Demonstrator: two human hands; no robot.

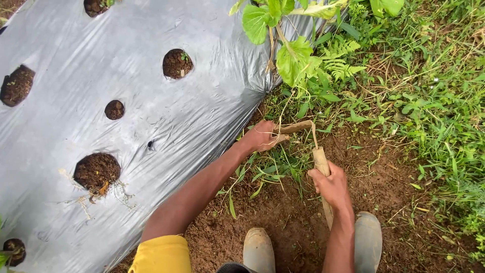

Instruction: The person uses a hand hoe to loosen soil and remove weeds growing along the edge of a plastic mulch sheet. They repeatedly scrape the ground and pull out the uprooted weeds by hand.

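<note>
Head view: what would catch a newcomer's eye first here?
The silver plastic mulch sheet with round soil-filled planting holes fills the left. At centre, the left hand and right hand grip a wooden-handled tool over weedy soil, with two grey boots below and leafy green plants above.

Bare brown soil (283, 222) carries silver plastic mulch sheet (126, 76), weeds (429, 101) and boots (258, 250)

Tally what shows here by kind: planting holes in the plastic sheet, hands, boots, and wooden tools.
Planting holes in the grey plastic sheet: 7, some cut off at the edges
Hands: 2, left hand and right hand, both on the wooden-handled tool
Boots: 2
Wooden-handled tool: 1
Total: 12
</note>
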